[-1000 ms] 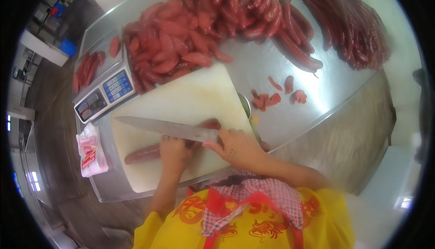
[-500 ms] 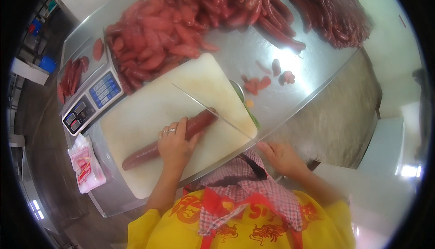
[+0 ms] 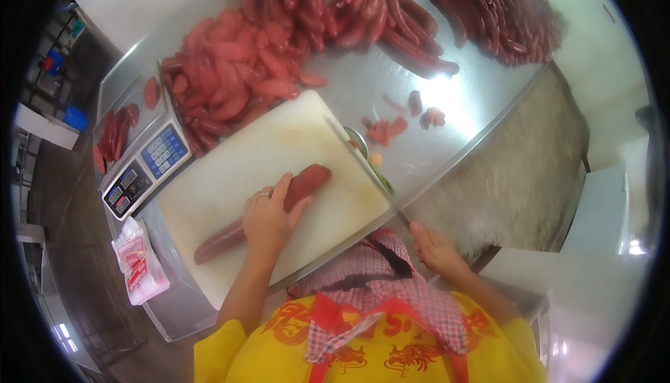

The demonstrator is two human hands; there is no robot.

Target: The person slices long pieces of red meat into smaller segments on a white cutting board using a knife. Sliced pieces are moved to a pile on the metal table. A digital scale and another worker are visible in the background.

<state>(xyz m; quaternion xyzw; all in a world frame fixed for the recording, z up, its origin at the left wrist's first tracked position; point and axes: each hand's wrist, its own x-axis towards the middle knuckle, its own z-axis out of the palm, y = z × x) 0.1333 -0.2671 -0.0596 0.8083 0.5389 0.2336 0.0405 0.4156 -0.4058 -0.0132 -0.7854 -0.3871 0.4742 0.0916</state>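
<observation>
At two o'clock, pale wall (image 3: 611,41), nearer in, glare (image 3: 447,107) on metal tabletop (image 3: 481,90); at three, brownish floor (image 3: 502,167); toward ten, dark racks (image 3: 57,81).

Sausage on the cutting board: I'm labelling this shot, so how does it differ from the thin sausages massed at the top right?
Thickness: the sausage on the cutting board is thick, while the thin sausages are slender.
Number: the sausage lies singly; the thin sausages lie massed together.
Contact: the left hand grips the sausage; neither of the person's hands touches the thin sausages.
Both are long and dark red.
</observation>
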